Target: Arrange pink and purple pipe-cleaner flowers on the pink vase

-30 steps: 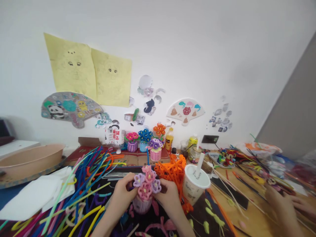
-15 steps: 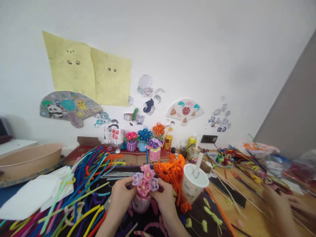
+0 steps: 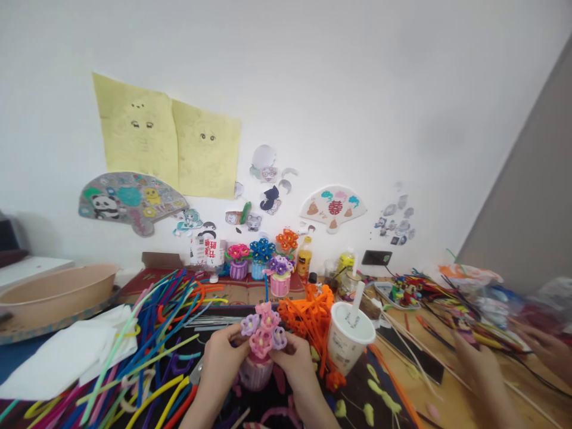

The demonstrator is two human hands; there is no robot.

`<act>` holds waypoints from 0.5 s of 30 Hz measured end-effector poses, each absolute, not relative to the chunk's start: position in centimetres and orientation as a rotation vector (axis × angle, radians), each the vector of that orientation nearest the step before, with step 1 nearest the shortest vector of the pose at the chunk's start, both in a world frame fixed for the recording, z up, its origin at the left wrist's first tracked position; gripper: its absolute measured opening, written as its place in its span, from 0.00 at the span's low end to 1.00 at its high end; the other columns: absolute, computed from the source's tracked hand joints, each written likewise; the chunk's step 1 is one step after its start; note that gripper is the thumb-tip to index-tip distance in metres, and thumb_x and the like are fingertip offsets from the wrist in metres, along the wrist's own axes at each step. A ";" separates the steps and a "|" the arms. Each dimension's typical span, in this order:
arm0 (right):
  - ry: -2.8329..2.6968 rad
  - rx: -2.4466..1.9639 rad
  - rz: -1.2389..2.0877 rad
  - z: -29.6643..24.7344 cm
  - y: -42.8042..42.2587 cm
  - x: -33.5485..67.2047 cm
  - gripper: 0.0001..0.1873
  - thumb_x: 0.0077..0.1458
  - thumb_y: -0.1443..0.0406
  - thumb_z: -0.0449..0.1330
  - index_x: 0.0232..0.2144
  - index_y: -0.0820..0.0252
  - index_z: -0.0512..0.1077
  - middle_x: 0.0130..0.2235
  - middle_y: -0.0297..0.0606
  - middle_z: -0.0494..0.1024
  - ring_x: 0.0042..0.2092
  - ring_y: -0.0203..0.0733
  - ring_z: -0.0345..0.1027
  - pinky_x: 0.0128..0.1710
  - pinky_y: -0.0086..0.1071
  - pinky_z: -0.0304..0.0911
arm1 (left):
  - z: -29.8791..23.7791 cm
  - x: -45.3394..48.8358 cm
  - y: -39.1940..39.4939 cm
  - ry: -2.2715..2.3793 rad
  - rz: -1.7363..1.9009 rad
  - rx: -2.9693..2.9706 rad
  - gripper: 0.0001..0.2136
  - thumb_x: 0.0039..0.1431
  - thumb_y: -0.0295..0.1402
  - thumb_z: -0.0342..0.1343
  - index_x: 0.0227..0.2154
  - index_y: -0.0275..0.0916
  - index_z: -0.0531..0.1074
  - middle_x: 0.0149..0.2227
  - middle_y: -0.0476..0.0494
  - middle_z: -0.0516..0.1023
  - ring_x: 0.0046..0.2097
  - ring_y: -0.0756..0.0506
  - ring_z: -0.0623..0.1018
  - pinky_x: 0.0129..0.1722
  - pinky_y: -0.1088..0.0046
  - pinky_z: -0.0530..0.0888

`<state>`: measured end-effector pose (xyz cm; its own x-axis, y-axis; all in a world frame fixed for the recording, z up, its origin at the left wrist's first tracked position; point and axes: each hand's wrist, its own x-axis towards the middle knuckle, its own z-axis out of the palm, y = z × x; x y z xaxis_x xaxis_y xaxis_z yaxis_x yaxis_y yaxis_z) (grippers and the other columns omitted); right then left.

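A small potted flower made of fuzzy pipe cleaners stands at the front centre, with pink and lilac flowers [image 3: 261,342] above a striped purple pot [image 3: 255,376]. My left hand [image 3: 226,356] pinches at the left side of the blooms, its fingertips partly behind them. From the other side, my right hand [image 3: 292,359] is closed on the flowers just over the pot's rim. The petals hide what each fingertip grips. Orange pipe-cleaner pieces [image 3: 313,313] lie behind my right hand, and a heap of coloured pipe cleaners [image 3: 147,333] spreads left of my left hand.
A white cup with a straw [image 3: 351,336] stands to the right. Finished flower pots [image 3: 261,268] and a juice bottle [image 3: 304,256] line the wall. White paper sheets [image 3: 58,357] lie at left. Another person's hand [image 3: 480,369] holds a small figure at far right.
My hands stay at the flowers with little change. The view has tilted slightly. At right, the other person's hands have moved apart, and one has raised a small figure.
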<state>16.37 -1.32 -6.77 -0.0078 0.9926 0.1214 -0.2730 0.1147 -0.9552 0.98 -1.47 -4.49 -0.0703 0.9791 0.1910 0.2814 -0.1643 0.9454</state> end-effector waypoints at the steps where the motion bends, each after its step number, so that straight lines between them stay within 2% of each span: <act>1: -1.077 -0.906 1.285 -6.5 -1.4 16.7 0.16 0.26 0.61 0.75 0.21 0.62 0.78 0.23 0.34 0.76 0.29 0.40 0.68 0.32 0.32 0.63 | -4.3 1.0 -1.5 1.403 1.279 1.507 0.15 0.42 0.38 0.57 0.32 0.36 0.80 0.27 0.45 0.81 0.33 0.40 0.79 0.33 0.71 0.71; 4: -1.062 -0.902 1.403 -5.6 -1.8 18.3 0.17 0.25 0.63 0.76 0.23 0.64 0.79 0.22 0.35 0.77 0.25 0.36 0.66 0.27 0.28 0.62 | -3.9 0.9 -1.5 1.400 1.305 1.515 0.13 0.40 0.36 0.57 0.29 0.36 0.80 0.24 0.46 0.79 0.31 0.41 0.78 0.33 0.71 0.72; 7: -0.963 -0.885 1.502 -4.9 -2.3 19.6 0.18 0.37 0.56 0.73 0.29 0.62 0.80 0.24 0.36 0.78 0.23 0.33 0.67 0.25 0.26 0.63 | -3.8 0.8 -1.5 1.381 1.324 1.515 0.13 0.40 0.36 0.56 0.28 0.36 0.79 0.23 0.46 0.78 0.31 0.41 0.77 0.32 0.71 0.72; 9: -0.897 -0.863 1.543 -4.7 -2.5 19.9 0.18 0.41 0.53 0.71 0.29 0.62 0.80 0.24 0.36 0.78 0.24 0.32 0.70 0.27 0.25 0.65 | -3.9 0.8 -1.5 1.373 1.332 1.510 0.12 0.39 0.35 0.57 0.28 0.36 0.79 0.23 0.47 0.78 0.30 0.42 0.77 0.32 0.72 0.73; 15: -0.811 -0.817 1.659 -4.7 -2.4 19.3 0.23 0.29 0.59 0.77 0.29 0.66 0.80 0.27 0.40 0.81 0.26 0.34 0.73 0.31 0.26 0.70 | -4.1 0.9 -1.3 1.362 1.350 1.484 0.09 0.38 0.36 0.59 0.23 0.36 0.78 0.21 0.47 0.76 0.27 0.45 0.75 0.32 0.71 0.73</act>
<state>19.34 -2.41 -4.75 -0.1986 0.9734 -0.1145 -0.5075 -0.2021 -0.8376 0.93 -1.26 -4.06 -0.0966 0.9687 0.2286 0.2374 -0.2006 0.9505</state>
